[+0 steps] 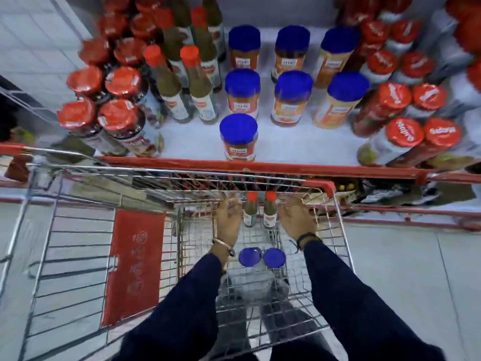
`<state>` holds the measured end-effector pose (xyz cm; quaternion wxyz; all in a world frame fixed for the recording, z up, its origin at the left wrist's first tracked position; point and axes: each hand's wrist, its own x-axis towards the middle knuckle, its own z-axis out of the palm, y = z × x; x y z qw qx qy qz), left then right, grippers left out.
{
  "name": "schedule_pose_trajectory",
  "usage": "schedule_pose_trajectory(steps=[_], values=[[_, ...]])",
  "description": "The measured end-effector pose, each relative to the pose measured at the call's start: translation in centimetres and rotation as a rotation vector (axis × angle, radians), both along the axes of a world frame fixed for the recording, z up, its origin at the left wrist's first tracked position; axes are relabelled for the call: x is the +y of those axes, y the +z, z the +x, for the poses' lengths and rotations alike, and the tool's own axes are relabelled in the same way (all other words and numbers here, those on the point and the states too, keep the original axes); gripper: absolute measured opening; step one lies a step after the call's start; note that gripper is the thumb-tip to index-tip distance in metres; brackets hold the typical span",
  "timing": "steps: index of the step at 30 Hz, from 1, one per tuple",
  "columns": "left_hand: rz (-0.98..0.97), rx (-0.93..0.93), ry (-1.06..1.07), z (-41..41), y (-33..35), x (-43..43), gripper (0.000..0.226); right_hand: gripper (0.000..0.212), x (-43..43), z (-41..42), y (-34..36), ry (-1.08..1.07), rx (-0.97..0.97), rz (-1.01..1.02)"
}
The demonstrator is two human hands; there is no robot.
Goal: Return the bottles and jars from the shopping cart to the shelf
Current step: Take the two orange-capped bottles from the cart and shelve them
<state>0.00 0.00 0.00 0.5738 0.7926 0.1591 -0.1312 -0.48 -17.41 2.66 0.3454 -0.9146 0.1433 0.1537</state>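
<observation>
Inside the wire shopping cart (335, 230) stand four items to be returned: two slim bottles with red caps, the left bottle (250, 210) and the right bottle (269, 210), upright side by side at the cart's far end, and two blue-lidded jars, the left jar (249, 257) and the right jar (274, 257), touching each other nearer the person, at 6 o'clock from the bottles. The left hand (227, 217) hangs just beside the left bottle at its 9 o'clock, fingers loosely spread and gripping nothing; the right hand (296, 217) sits at 3 o'clock of the right bottle, likewise spread with nothing in it. Both arms wear dark sleeves, with a band at each wrist. At 12 o'clock beyond the cart's red-trimmed front rim lies the white shelf (286, 142) with its red front edge. On it stand seven blue-lidded jars in three columns, the nearest one (238, 136) alone at the front. To their 9 o'clock are about four more red-capped sauce bottles (200, 92), then a cluster of red-lidded jars (104, 100); the blur stops me counting those. At 3 o'clock sit many red-lidded containers (406, 121). A red panel (135, 267) hangs on the cart's left side at 9 o'clock of the jars.
</observation>
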Motion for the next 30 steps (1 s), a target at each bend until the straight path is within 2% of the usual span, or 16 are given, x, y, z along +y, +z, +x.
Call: schedule_pose_trajectory(steps=[1, 2, 3, 4, 6, 8, 11, 13, 16, 19, 24, 30], values=[[0.062, 0.032, -0.009, 0.8, -1.1, -0.1, 0.016, 0.044, 0.1, 0.7, -0.8, -0.016, 0.034, 0.010], [0.135, -0.002, 0.083, 1.4, -2.2, -0.4, 0.023, 0.043, 0.2, 1.4, -1.8, -0.033, 0.064, 0.026], [0.033, 0.021, 0.192, 2.1, -3.4, -0.5, 0.028, 0.041, 0.3, 1.8, -2.9, -0.045, 0.087, 0.044], [0.026, 0.035, 0.198, 2.4, -4.0, -1.1, 0.030, 0.038, 0.6, 2.2, -3.7, -0.062, 0.113, 0.069], [0.163, 0.057, 0.097, 2.7, -4.9, -2.3, 0.018, 0.029, 1.1, 2.5, -5.8, -0.092, 0.115, 0.133], [0.119, 0.084, 0.048, 2.9, -6.4, -3.3, 0.014, 0.023, 1.3, 2.7, -7.4, -0.143, 0.095, 0.186], [0.079, 0.177, 0.061, 3.1, -7.0, -4.0, 0.014, 0.026, 1.6, 3.0, -9.4, -0.258, 0.027, 0.282], [0.024, 0.135, 0.106, 3.3, -7.4, -4.5, 0.023, 0.029, 1.7, 3.0, -10.2, -0.314, -0.021, 0.353], [0.141, 0.022, 0.019, 3.2, -8.5, -4.4, 0.018, 0.032, 1.3, 2.8, -10.8, -0.298, -0.035, 0.411], [0.182, -0.073, -0.095, 2.8, -8.4, -3.5, 0.028, 0.040, 0.0, 2.2, -10.8, -0.152, -0.088, 0.312], [0.245, -0.124, -0.213, 1.2, -7.6, -0.8, 0.035, 0.039, -1.1, 0.5, -8.5, 0.040, -0.042, 0.132], [0.200, -0.173, -0.216, -1.6, -2.0, 2.3, 0.039, 0.039, 0.3, -1.5, -3.4, 0.156, -0.109, -0.003]])
